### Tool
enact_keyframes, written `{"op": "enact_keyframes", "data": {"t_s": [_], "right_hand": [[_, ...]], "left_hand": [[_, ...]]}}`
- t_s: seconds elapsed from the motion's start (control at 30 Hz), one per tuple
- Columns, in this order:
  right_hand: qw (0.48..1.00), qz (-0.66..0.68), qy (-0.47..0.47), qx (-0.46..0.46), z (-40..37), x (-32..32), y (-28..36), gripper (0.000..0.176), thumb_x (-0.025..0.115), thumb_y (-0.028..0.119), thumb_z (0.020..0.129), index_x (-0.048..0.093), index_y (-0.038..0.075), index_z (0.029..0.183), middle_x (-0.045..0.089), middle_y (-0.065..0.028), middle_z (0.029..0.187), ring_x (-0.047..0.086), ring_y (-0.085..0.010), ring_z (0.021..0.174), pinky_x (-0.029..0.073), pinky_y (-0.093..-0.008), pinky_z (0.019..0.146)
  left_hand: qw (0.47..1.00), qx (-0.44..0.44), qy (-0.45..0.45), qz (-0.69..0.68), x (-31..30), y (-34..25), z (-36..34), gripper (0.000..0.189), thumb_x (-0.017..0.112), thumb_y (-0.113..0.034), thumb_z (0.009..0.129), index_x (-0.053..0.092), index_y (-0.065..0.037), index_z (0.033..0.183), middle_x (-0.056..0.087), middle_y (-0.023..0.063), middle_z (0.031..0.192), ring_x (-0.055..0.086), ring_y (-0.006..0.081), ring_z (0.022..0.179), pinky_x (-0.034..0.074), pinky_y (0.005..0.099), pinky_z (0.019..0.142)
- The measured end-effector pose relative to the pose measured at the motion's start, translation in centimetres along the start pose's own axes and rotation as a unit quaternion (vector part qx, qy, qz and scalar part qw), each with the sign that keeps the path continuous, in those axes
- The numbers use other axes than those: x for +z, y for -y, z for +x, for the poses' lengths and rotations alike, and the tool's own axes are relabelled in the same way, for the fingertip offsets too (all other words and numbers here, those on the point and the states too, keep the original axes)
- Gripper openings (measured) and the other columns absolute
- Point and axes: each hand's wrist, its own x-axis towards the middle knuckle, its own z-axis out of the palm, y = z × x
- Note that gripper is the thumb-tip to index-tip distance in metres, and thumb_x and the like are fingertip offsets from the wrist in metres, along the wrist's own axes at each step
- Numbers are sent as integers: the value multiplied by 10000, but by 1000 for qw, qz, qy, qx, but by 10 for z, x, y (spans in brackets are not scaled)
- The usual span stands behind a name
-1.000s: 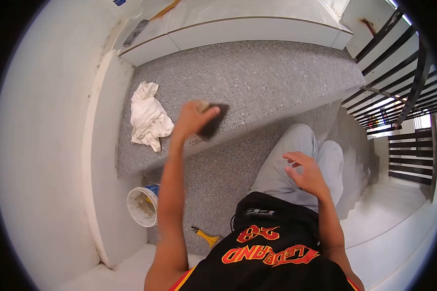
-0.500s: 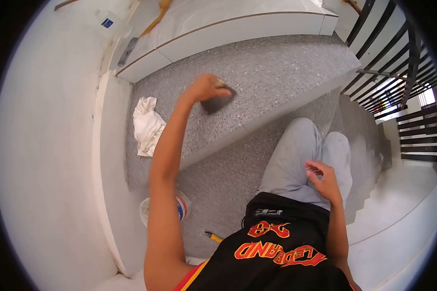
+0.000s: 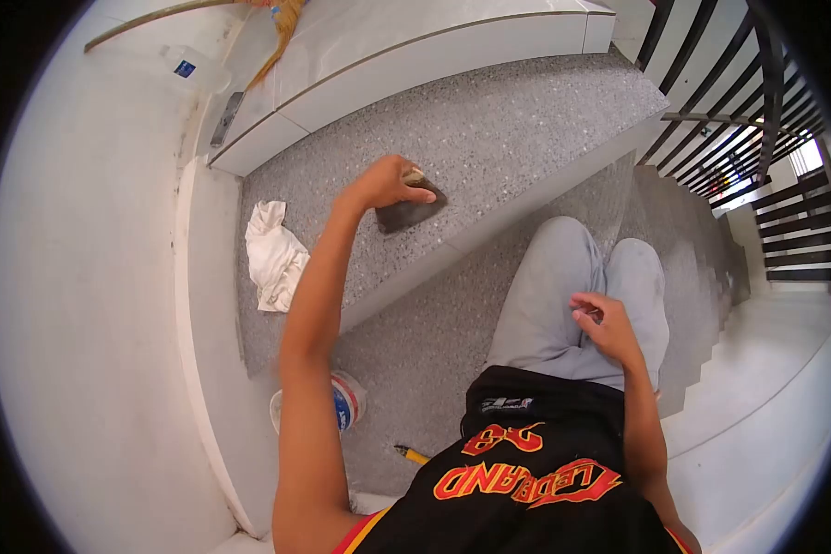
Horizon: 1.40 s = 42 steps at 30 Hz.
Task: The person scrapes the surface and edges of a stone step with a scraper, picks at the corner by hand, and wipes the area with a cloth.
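Observation:
My left hand [image 3: 388, 185] grips a wide-bladed scraper [image 3: 406, 215] by its pale handle, with the dark blade down on the speckled grey step [image 3: 517, 129]. Left of that hand, a crumpled white cloth [image 3: 274, 254] lies on the same step. My right hand [image 3: 608, 325] hovers at or rests on my lap, over the grey trousers [image 3: 540, 286]. Its fingers are loosely curled and apart, and nothing shows in them.
A white bucket with a blue label [image 3: 346, 403] stands partly behind my left forearm. Near my shirt lies a yellow-handled tool [image 3: 412, 454]. A broom [image 3: 282, 42] and a flat metal tool [image 3: 226, 120] are on the white-faced upper step. Dark railings [image 3: 711, 83] run along the right, beside descending stairs [image 3: 683, 240].
My left hand and the scraper sit slightly lower in view, and the blade is now less blurred. My view has shifted a little, showing more of the broom. My right hand stays by my lap.

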Motion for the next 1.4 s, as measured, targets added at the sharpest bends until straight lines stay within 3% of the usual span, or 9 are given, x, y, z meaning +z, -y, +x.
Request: {"op": "enact_keyframes", "data": {"t_s": [0.33, 0.47, 0.57, 0.7, 0.8, 0.97, 1.03, 1.3, 1.4], "right_hand": [[993, 111, -23, 40, 4, 8, -28, 252, 617, 88, 839, 626, -36, 1057, 679, -77, 916, 601, -103, 802, 475, -243, 738], [996, 63, -36, 44, 2, 12, -39, 224, 621, 92, 839, 634, -34, 1024, 666, -63, 871, 591, -97, 784, 467, -232, 723], [989, 124, -47, 58, 13, 7, -45, 195, 623, 97, 838, 640, -28, 986, 651, -52, 823, 584, -89, 743, 462, -222, 683], [986, 144, -27, 81, 15, 7, -47, 165, 615, 93, 836, 637, -29, 946, 647, -43, 790, 578, -80, 682, 466, -220, 625], [981, 176, -30, 81, 18, 7, -49, 158, 606, 88, 838, 633, -30, 939, 648, -42, 785, 581, -83, 666, 473, -222, 610], [974, 193, -34, 117, 20, 7, -45, 153, 597, 81, 842, 630, -28, 943, 652, -53, 793, 587, -84, 664, 476, -220, 612], [979, 183, -26, 91, 19, 5, -46, 154, 597, 87, 848, 630, -26, 947, 654, -57, 800, 589, -82, 660, 475, -217, 610], [975, 196, -32, 100, 21, 3, -52, 163, 606, 106, 850, 630, -18, 953, 653, -48, 777, 579, -74, 635, 466, -211, 591], [974, 199, -18, 110, 21, 3, -50, 162, 610, 112, 847, 633, -11, 950, 654, -46, 776, 574, -68, 627, 460, -206, 581]], "left_hand": [[999, 27, -29, -25, 4, -31, 30, 547, 804, -467, 662, 571, 26, 703, 526, 35, 617, 468, 148, 623, 435, 374, 598], [995, 72, -57, -27, 10, -34, 27, 503, 802, -421, 678, 550, 15, 685, 474, 42, 596, 429, 139, 587, 395, 356, 536], [997, 27, -67, -8, -1, -27, 23, 484, 796, -407, 689, 536, 1, 667, 446, 24, 576, 408, 130, 562, 367, 346, 505], [1000, 26, 1, -13, 3, -18, 16, 453, 780, -391, 703, 575, 12, 720, 505, 76, 581, 451, 155, 551, 392, 351, 520], [999, -19, 5, 28, 3, -13, 19, 465, 786, -407, 700, 566, 2, 697, 479, 52, 580, 442, 131, 572, 396, 353, 527], [998, 33, -31, -52, 21, -12, 13, 479, 793, -399, 698, 521, -8, 648, 419, 3, 586, 376, 119, 577, 356, 341, 506], [999, 11, 30, -41, 15, -17, 14, 472, 796, -397, 697, 527, -11, 655, 412, -5, 590, 379, 120, 574, 355, 338, 509], [996, 80, -34, -7, 14, -28, 14, 510, 793, -439, 697, 500, -25, 643, 387, -15, 591, 357, 107, 567, 322, 328, 489], [997, 20, -68, -44, 10, -16, 14, 477, 784, -416, 710, 554, 1, 683, 488, 27, 612, 427, 119, 602, 381, 324, 541]]}}
